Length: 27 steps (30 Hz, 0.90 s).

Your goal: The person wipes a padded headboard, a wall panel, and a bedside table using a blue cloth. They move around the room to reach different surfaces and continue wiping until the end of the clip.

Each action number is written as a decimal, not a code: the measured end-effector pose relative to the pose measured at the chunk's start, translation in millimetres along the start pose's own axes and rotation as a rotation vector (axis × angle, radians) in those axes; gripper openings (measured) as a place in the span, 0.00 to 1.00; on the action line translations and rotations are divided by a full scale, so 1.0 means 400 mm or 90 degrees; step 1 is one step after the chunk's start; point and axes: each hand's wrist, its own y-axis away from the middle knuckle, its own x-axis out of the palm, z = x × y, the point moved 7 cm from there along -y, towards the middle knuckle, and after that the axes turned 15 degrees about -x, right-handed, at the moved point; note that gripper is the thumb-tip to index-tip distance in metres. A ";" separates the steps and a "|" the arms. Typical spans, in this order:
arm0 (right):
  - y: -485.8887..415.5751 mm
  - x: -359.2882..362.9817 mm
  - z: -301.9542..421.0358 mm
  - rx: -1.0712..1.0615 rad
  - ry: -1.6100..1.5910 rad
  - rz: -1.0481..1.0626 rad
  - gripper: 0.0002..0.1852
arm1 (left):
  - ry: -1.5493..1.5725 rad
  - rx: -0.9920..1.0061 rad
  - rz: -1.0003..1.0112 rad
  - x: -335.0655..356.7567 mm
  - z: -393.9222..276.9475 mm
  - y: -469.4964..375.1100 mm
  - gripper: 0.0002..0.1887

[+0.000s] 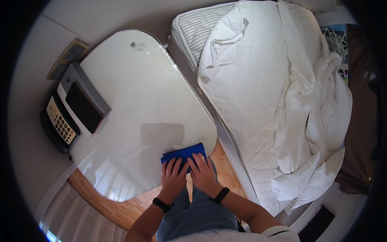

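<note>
A folded blue cloth (184,151) lies at the near right edge of a glass-topped white table (133,90). My left hand (173,171) rests on the cloth's left part with its fingers spread. On the right part of the cloth lies my right hand (201,169), fingers slightly apart and pointing away from me. Both palms press flat near the table's edge, and neither hand's fingers are closed around the cloth. Each wrist wears a black band. The underside of the cloth is hidden.
A black desk telephone (60,124) and a grey box (87,87) with a dark flat panel (84,107) stand along the table's left side. To the right is a mattress (189,39) with a crumpled white quilt (251,90). Wood-look flooring (226,166) shows between them.
</note>
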 end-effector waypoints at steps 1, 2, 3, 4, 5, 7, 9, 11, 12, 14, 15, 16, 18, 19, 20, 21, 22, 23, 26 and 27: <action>-0.004 0.005 -0.004 -0.003 0.001 -0.001 0.29 | 0.003 -0.011 0.040 0.008 0.003 -0.001 0.23; -0.012 0.001 -0.006 -0.009 0.005 -0.015 0.30 | 0.007 -0.014 0.050 0.009 0.002 -0.011 0.24; -0.025 -0.001 -0.024 0.006 0.012 0.003 0.30 | 0.009 -0.018 0.052 0.009 -0.003 -0.030 0.24; -0.048 -0.010 -0.057 0.020 0.024 0.007 0.30 | 0.009 -0.006 0.025 0.016 -0.015 -0.066 0.27; -0.074 -0.021 -0.092 0.036 0.040 0.020 0.30 | 0.010 -0.008 0.005 0.030 -0.026 -0.106 0.27; -0.139 -0.066 -0.150 0.014 0.083 -0.032 0.30 | 0.064 -0.019 0.025 0.057 -0.037 -0.185 0.27; -0.180 -0.098 -0.190 -0.020 0.079 -0.079 0.30 | 0.073 -0.023 -0.027 0.070 -0.049 -0.247 0.27; -0.185 -0.098 -0.194 -0.034 0.070 -0.083 0.30 | 0.073 -0.014 -0.062 0.064 -0.054 -0.240 0.25; -0.169 -0.089 -0.183 -0.028 0.061 -0.071 0.30 | 0.063 -0.033 -0.021 0.073 -0.047 -0.224 0.25; -0.117 -0.052 -0.137 -0.010 0.025 -0.022 0.29 | 0.058 -0.042 -0.031 0.053 -0.036 -0.147 0.23; -0.083 -0.036 -0.097 -0.023 0.016 -0.005 0.29 | 0.042 -0.064 0.012 0.052 -0.023 -0.097 0.23; -0.053 -0.014 -0.066 -0.017 0.005 0.030 0.29 | 0.031 -0.064 -0.006 0.030 -0.014 -0.043 0.22; -0.020 0.010 0.000 -0.089 0.012 0.071 0.29 | 0.007 -0.087 0.007 0.009 0.013 0.036 0.22; -0.020 0.007 0.023 -0.134 0.027 0.055 0.29 | 0.004 -0.100 0.010 0.000 0.024 0.059 0.23; -0.033 0.011 0.028 -0.143 0.045 0.074 0.29 | -0.006 -0.095 -0.025 -0.015 0.029 0.066 0.23; -0.059 0.020 0.025 -0.147 0.035 0.117 0.29 | 0.020 -0.137 0.016 -0.010 0.048 0.055 0.23; -0.102 0.018 0.016 -0.157 0.033 0.127 0.29 | 0.038 -0.164 0.018 -0.011 0.069 0.027 0.23; -0.154 0.016 0.006 -0.163 0.032 0.140 0.29 | 0.053 -0.194 0.030 -0.009 0.092 -0.013 0.23; -0.351 -0.010 -0.014 -0.212 0.041 0.061 0.31 | 0.071 -0.204 -0.093 -0.051 0.166 -0.175 0.23; -0.414 -0.016 -0.018 -0.223 0.033 0.036 0.31 | 0.068 -0.232 -0.105 -0.062 0.198 -0.223 0.24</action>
